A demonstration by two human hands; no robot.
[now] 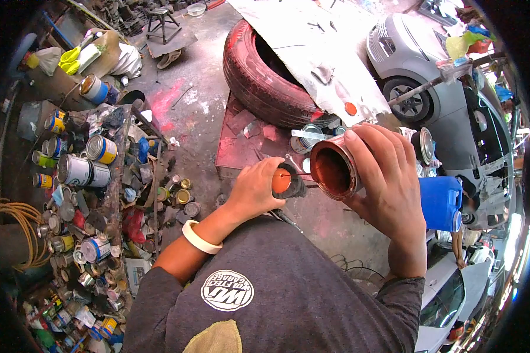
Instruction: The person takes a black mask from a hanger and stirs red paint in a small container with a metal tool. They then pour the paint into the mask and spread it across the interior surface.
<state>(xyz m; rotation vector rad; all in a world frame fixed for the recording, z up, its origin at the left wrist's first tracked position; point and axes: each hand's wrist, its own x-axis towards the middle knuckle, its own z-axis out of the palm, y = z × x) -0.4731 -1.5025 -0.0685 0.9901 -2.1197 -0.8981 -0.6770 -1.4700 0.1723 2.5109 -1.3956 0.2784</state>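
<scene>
A paint-stained tin [334,167] is tilted beside a small orange-topped container [284,182] over a garage floor.

The round metal tin, coated inside with reddish-brown paint, is gripped by the closed fingers of the right hand [386,176], mouth turned toward the left hand [256,189], whose fingers are wrapped around the dark container. A white logo [227,290] is printed on the grey shirt; only "GARAGE" can be read. A worn rubber tyre [265,73], a blue plastic jerrycan [440,203] and labelled paint cans [82,170] are seen around.

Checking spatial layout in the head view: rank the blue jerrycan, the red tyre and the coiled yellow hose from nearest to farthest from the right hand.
1. Blue jerrycan: just beside the right hand.
2. Red tyre: up and leftward.
3. Coiled yellow hose: far left edge.
</scene>
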